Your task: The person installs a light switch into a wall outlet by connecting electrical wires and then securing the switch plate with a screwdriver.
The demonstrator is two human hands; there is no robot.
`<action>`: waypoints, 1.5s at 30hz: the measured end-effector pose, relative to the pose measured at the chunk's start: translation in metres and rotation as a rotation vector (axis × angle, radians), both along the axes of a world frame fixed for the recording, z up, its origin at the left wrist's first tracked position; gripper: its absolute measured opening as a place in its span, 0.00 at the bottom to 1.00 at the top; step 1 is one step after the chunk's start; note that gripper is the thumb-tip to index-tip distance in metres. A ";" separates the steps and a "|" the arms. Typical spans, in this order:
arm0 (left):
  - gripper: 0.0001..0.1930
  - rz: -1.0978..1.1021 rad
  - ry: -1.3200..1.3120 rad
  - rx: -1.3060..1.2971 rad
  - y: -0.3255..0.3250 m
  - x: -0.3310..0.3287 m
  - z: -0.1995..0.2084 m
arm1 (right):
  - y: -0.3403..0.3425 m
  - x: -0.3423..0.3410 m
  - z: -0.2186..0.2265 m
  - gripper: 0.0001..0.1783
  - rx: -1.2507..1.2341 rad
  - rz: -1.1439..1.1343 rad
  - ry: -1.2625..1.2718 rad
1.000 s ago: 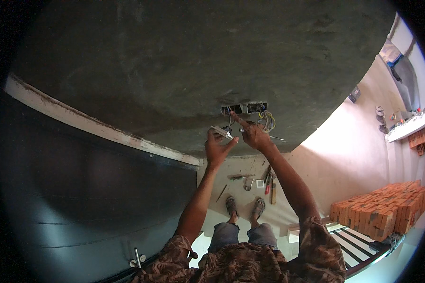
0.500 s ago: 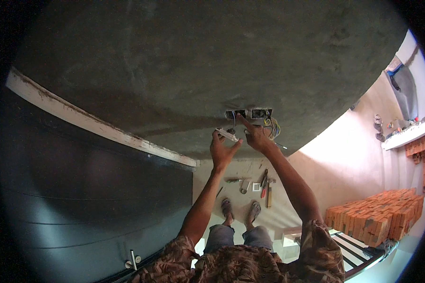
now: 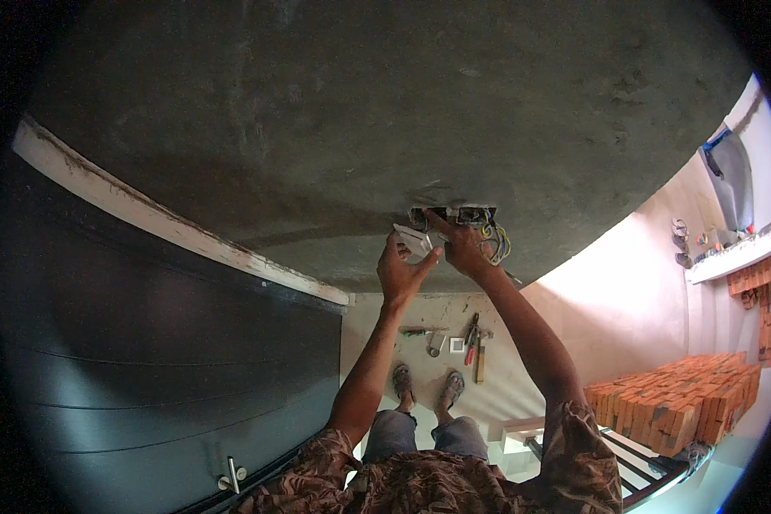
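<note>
My left hand (image 3: 400,276) is closed on a white switch or socket plate (image 3: 414,239), holding it by its edges just below the left wall box (image 3: 420,216). Its white front is tilted toward me. My right hand (image 3: 464,248) reaches up beside it, with the index finger pointing into the opening of the left box. The other fingers are curled, and I cannot make out whether they hold anything. From the right wall box (image 3: 478,216), a loop of yellow, grey and white wires (image 3: 499,244) hangs down next to my right hand.
Grey plastered wall (image 3: 343,111) fills the upper view. Below on the floor lie pliers (image 3: 471,341), a hammer (image 3: 481,364), a screwdriver (image 3: 420,331), a tape roll (image 3: 435,346) and a white square frame (image 3: 457,345). A dark door (image 3: 163,343) stands left, stacked bricks (image 3: 677,398) right.
The plate in my left hand has turned so more of its white face shows. My right index finger stays at the left box. The whole view has shifted slightly.
</note>
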State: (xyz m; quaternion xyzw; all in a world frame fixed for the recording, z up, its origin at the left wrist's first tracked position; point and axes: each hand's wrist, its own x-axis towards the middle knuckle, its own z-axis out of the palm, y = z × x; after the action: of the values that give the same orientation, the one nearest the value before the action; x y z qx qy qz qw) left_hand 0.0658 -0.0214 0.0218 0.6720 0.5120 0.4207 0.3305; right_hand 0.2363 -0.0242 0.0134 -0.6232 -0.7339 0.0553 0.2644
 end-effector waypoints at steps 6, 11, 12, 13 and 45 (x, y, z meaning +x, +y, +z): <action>0.38 -0.018 0.025 -0.062 -0.009 -0.009 0.012 | -0.019 0.011 -0.020 0.43 0.109 0.102 0.273; 0.32 -0.079 -0.060 -0.097 -0.006 -0.009 0.012 | -0.030 -0.011 -0.055 0.38 0.167 -0.053 0.423; 0.31 -0.091 -0.083 -0.091 -0.007 -0.008 0.012 | -0.026 -0.014 -0.058 0.36 0.166 -0.088 0.467; 0.30 -0.088 -0.070 -0.111 -0.007 -0.006 0.013 | -0.023 -0.016 -0.061 0.34 0.168 -0.126 0.521; 0.49 0.093 0.095 -0.072 0.001 0.011 0.014 | 0.028 -0.034 -0.084 0.15 0.543 -0.224 0.609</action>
State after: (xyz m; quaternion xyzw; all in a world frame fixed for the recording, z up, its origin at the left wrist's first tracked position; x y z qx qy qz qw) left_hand 0.0772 -0.0201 0.0359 0.6543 0.5727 0.3845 0.3100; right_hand 0.2019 0.0034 -0.0703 -0.5620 -0.5379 0.0122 0.6282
